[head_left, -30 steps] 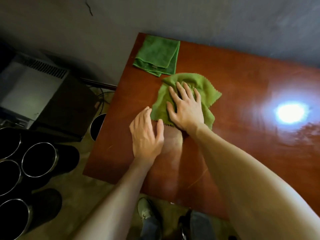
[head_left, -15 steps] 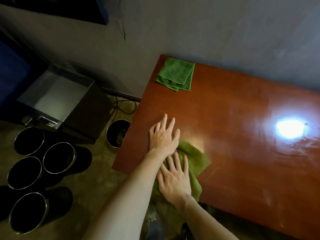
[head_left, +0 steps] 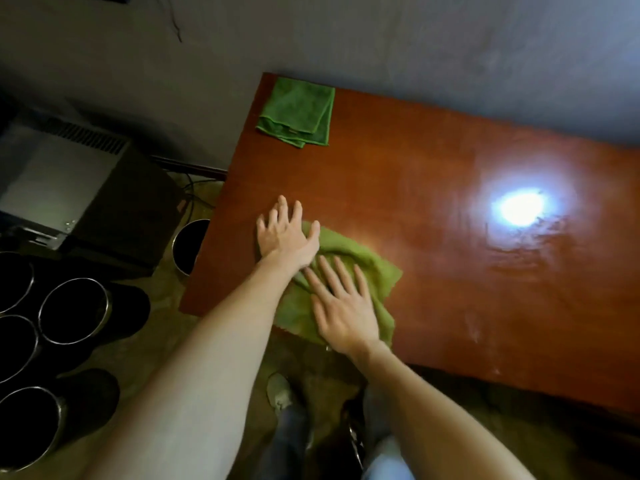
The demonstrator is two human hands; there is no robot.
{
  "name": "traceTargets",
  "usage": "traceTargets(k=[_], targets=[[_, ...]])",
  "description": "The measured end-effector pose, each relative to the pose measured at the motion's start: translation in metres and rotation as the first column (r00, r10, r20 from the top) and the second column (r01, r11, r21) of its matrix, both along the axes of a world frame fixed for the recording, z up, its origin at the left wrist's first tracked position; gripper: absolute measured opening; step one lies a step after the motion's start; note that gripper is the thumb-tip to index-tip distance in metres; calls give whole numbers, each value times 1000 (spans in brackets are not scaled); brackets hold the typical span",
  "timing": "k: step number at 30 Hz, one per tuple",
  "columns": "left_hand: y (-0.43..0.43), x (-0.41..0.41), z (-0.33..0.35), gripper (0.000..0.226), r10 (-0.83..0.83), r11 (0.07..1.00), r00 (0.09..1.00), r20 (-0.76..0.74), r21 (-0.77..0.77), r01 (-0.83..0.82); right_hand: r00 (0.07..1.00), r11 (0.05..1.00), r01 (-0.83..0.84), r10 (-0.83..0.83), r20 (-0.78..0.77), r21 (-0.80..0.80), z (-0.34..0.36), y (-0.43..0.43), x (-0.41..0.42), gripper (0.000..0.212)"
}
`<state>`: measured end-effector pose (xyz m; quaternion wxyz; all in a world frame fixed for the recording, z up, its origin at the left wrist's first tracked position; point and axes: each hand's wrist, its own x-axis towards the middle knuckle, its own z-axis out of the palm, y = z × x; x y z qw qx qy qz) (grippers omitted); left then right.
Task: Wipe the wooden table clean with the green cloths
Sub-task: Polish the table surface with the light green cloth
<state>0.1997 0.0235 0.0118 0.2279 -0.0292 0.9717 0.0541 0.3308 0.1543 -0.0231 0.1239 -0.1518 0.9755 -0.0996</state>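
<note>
Crumpled green cloth [head_left: 367, 271] at the near left edge of the wooden surface [head_left: 450, 289], pressed flat under the right hand [head_left: 343, 306], fingers straight and spread. Left hand [head_left: 284, 237], likewise flat and spread, rests just beyond, its heel on the cloth's far edge. Folded green cloth [head_left: 298, 114] lies at the far left corner, well apart.

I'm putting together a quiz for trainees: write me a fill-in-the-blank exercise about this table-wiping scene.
1. The wooden table carries ___ green cloths.
2. The folded green cloth lies at its far ___ corner.
3. The right hand presses flat on the rumpled green cloth, which, unlike the other, is not ___.
4. A bright glare on the table lies to the ___ of that hand.
Missing words: two; left; folded; right.
</note>
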Motion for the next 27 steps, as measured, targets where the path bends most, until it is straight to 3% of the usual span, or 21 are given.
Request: traceTargets(k=[2,4,8,13,16,20,24,27], targets=[[8,-1,-2,74,30,1000,1000,-2,-6,-31,992,994,95,-90,-85,56,0,71,19,59],[21,4,-12,78,58,998,998,-14,-7,-58,980,978,192,-186,-70,82,-4,118,17,59],[40,26,-49,85,110,993,975,-192,-15,-115,937,945,327,-320,-143,29,-22,144,-43,58],[35,33,-68,84,117,992,937,-330,-5,-125,915,934,356,-353,-195,-18,-20,160,-63,56],[34,34,-66,84,121,993,929,-350,30,-118,900,909,416,-410,-146,17,-13,136,-2,60],[36,34,-66,80,135,991,930,-343,34,-131,932,925,363,-359,-59,112,-10,122,50,64],[36,30,-74,65,-69,996,930,-360,20,82,938,934,342,-331,-103,108,-20,136,1,65],[33,29,-78,63,-72,997,921,-383,9,82,903,912,407,-392,-175,55,-26,155,-62,62]])
